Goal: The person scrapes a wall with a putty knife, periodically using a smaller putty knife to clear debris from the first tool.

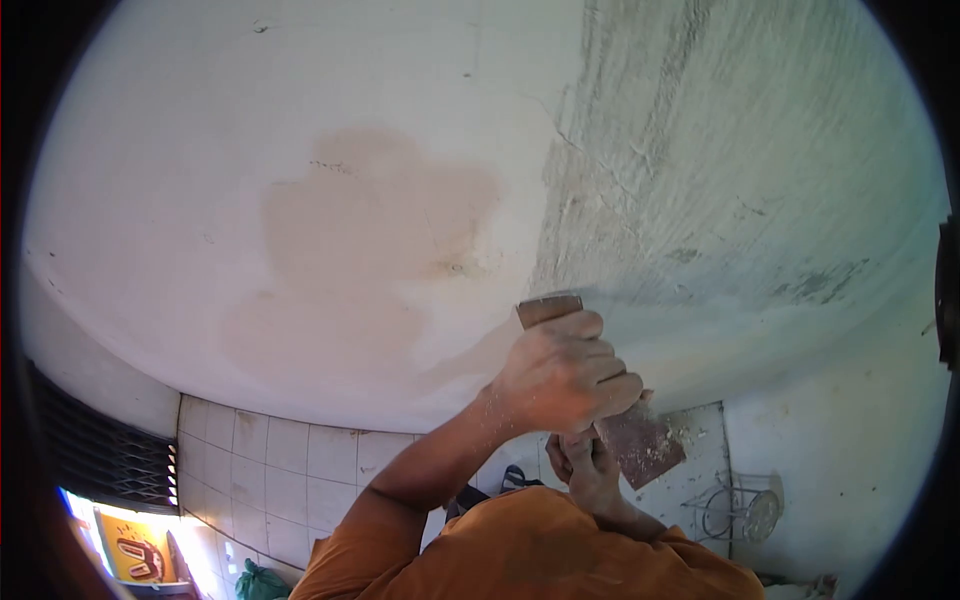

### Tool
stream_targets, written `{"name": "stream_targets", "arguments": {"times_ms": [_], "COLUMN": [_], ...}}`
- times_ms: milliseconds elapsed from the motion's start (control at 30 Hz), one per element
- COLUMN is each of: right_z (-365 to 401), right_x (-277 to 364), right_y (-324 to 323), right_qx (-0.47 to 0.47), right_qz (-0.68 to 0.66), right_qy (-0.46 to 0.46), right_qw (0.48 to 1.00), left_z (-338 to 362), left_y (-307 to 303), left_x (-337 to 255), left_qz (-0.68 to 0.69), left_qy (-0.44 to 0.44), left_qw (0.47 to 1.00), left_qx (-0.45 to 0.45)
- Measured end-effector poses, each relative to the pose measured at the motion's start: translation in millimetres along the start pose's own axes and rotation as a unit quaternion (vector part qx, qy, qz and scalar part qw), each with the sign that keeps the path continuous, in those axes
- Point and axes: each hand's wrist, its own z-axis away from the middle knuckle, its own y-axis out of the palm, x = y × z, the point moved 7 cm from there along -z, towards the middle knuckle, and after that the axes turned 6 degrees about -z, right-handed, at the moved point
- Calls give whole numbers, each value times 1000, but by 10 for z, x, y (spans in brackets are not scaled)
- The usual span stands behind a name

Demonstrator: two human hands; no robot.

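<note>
My left hand [570, 375] is closed in a fist around a scraper. The scraper's brown blade [550, 309] sticks out past my thumb against the wall [380, 220], by the lower edge of a rough grey patch. Just below, my right hand [588, 468] is closed on a flat dark-brown plate [640, 452], partly behind my left fist. Pale flakes and crumbs lie on the plate, and its handle, if any, is hidden. White dust clings to my left hand and forearm.
The rough grey patch [690, 150] covers the wall's right side; left of it is smooth white with a beige stain [370, 220]. Below are floor tiles [290, 460], a round stool [740, 512] at right, a dark folding grille [95, 440] and a green bag [262, 580] at left.
</note>
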Motion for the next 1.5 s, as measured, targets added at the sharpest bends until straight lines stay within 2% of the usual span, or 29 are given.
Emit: {"name": "stream_targets", "arguments": {"times_ms": [167, 267, 367, 433, 567, 633, 733, 833, 933, 1033, 1167, 1267, 1367, 1500], "right_z": [-72, -47, -4, -37, -8, 49, -8, 35, 59, 137, 129, 141, 138, 165], "right_x": [86, 204, 287, 435, 209, 248, 376, -43, 241, 380, -15, -172, -231, -240], "right_y": [-56, 27, 24, 113, -36, -15, 193, -80, 194, 392, 209, 206, 264, 315], "right_qx": [20, 63, 56, 94, 64, 20, 93, 75, 40, 50, -27, -19, -13, -15], "right_qz": [12, 22, 26, 34, -1, 11, -10, -74, -7, -37, -123, -116, -117, -120], "right_qy": [-67, -34, -28, -89, -81, -77, -116, -92, -44, -85, -35, 2, 18, 22], "right_qw": [997, 997, 998, 991, 995, 997, 989, 990, 998, 994, 991, 993, 993, 992], "left_z": [-156, -51, -143, -189, -23, -45, -158, -50, -18, -7, 36, 79, 136, 168], "left_y": [-105, -27, -82, -98, 39, 85, -17, 45, 100, 115, 113, 81, 7, 72], "left_x": [1, -18, -25, -12, -25, -34, -39, -53, -30, -53, -66, -90, -34, -45], "left_qz": [8, 40, 8, 17, 44, 32, 26, 32, 27, 41, 58, 90, 128, 90], "left_qy": [28, 10, 25, 33, -2, 26, 62, 50, 39, 46, 47, 106, 172, 189], "left_qw": [998, 999, 999, 999, 998, 998, 998, 998, 998, 996, 991, 985, 975, 971], "left_qx": [-55, -30, -20, -23, -46, -40, -21, 11, 35, 65, 107, 107, 64, 118]}}
